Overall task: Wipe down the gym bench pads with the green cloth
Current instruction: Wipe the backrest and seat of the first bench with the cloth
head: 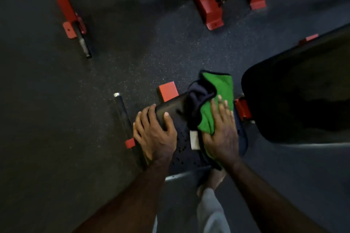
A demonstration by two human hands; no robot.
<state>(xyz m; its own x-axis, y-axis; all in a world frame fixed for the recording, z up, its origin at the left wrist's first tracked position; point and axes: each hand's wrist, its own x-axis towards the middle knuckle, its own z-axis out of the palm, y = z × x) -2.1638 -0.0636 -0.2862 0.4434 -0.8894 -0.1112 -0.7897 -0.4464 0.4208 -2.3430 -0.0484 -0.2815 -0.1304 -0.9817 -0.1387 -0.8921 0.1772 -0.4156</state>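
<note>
A small black bench seat pad (180, 143) sits low in the middle of the view, its surface dotted with droplets. The green cloth (217, 92), with a dark navy side and a white tag, lies bunched across the pad's far right part. My right hand (222, 130) presses flat on the cloth with straight fingers. My left hand (154, 131) grips the pad's left edge, thumb on top and fingers curled round the side. A larger black back pad (295, 100) stands to the right, apart from both hands.
Red frame parts of the bench (168, 91) show beyond the seat pad and at its right (243, 108). A black bar (123, 113) lies on the floor to the left. More red machine feet (208, 4) and a red arm with a peg (74, 24) stand farther off on dark rubber flooring.
</note>
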